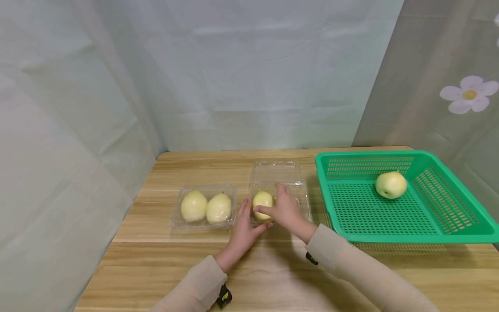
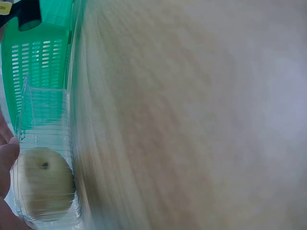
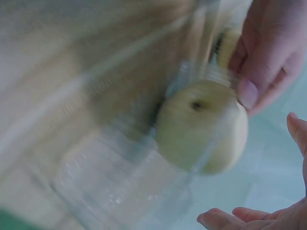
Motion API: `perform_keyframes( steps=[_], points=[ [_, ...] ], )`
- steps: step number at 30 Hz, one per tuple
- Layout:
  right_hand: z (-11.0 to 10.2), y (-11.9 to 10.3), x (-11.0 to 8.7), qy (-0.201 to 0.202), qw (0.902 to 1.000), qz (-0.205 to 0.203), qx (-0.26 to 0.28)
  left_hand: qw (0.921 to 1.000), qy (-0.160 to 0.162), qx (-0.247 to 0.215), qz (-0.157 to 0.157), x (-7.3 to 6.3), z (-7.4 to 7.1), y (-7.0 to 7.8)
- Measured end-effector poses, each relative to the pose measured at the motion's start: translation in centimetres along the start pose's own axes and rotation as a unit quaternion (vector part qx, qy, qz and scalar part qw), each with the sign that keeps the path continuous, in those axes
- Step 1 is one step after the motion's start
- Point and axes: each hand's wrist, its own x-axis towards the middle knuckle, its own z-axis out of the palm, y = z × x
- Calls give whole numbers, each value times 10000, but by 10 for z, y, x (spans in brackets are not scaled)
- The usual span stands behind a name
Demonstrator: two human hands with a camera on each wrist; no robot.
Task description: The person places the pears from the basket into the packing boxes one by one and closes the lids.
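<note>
An open clear plastic clamshell box (image 1: 277, 174) lies on the wooden table with its lid folded back. One pale yellow pear (image 1: 263, 199) sits in its left part. My left hand (image 1: 241, 232) holds the box at its near left corner, the thumb along the front wall and the fingers at the left side; the left wrist view shows fingertips at the rim beside the pear (image 2: 45, 184). Over the box's right part hovers my right hand (image 1: 287, 211), thumb and fingers spread with nothing between them, as the right wrist view also shows.
To the left stands a second clear box (image 1: 176, 221) holding two pears (image 1: 193, 206). A green slotted basket (image 1: 329, 208) on the right contains one pear (image 1: 391, 185). Pale curtains (image 1: 269, 78) hang behind the table (image 1: 163, 268).
</note>
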Motion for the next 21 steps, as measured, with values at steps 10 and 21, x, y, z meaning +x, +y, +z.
perform_keyframes(
  steps=[10, 21],
  points=[
    [-22, -11, 0, -75, 9999, -47, -69, 9999, -36, -17, -92, -1, -1, 2],
    [-42, -14, 2, -129, 9998, -140, -42, 9999, -9, -50, -100, 0, 1, 0]
  ],
)
